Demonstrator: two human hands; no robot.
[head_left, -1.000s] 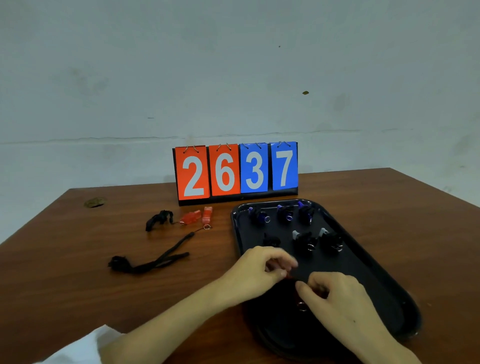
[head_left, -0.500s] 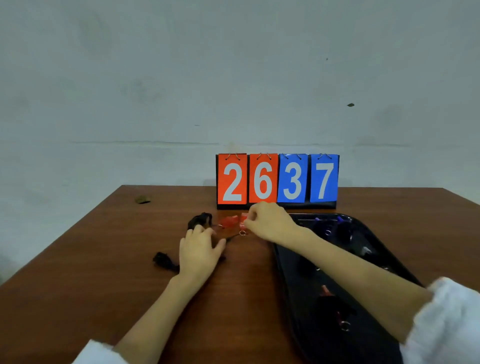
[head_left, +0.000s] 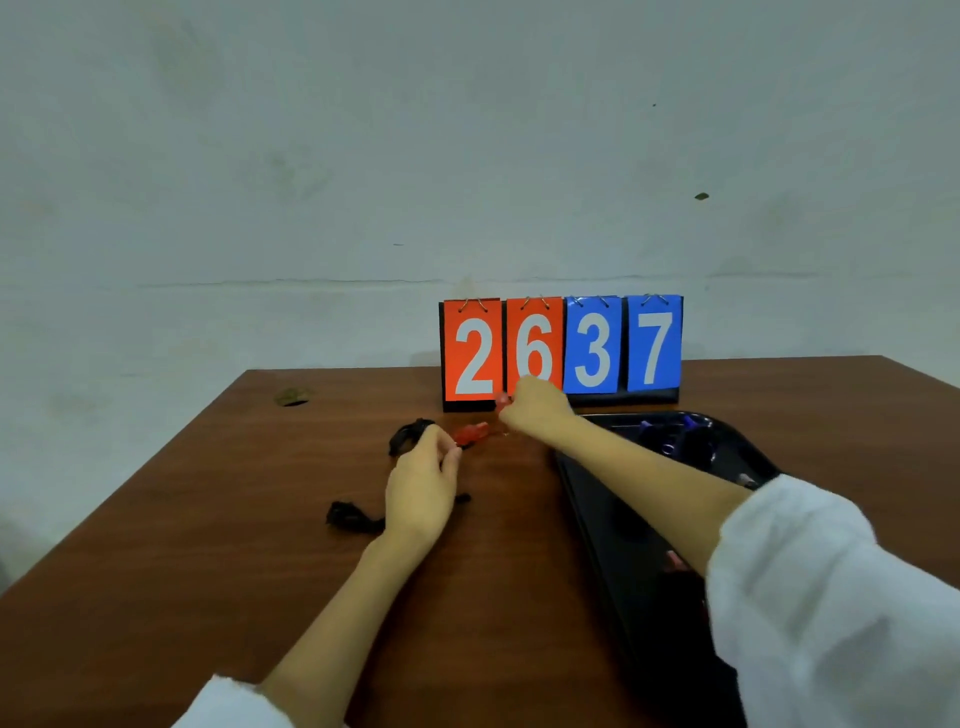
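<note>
My right hand reaches across the table and pinches a red whistle, holding it just in front of the scoreboard. A second red whistle lies on the wood to its left. My left hand sits over a black lanyard. Its fingers and thumb are curled together near the lanyard's far end, which they hide. Another black lanyard lies bunched just beyond that hand.
A black tray on the right holds several dark blue and black whistles and a red one, partly hidden by my right sleeve. A flip scoreboard reading 2637 stands at the back. There is a hole in the table at far left.
Both hands left the tray and moved left to the whistles and lanyards. My left hand went from flat on the lanyard to curled. My right hand lifted the red whistle slightly.
</note>
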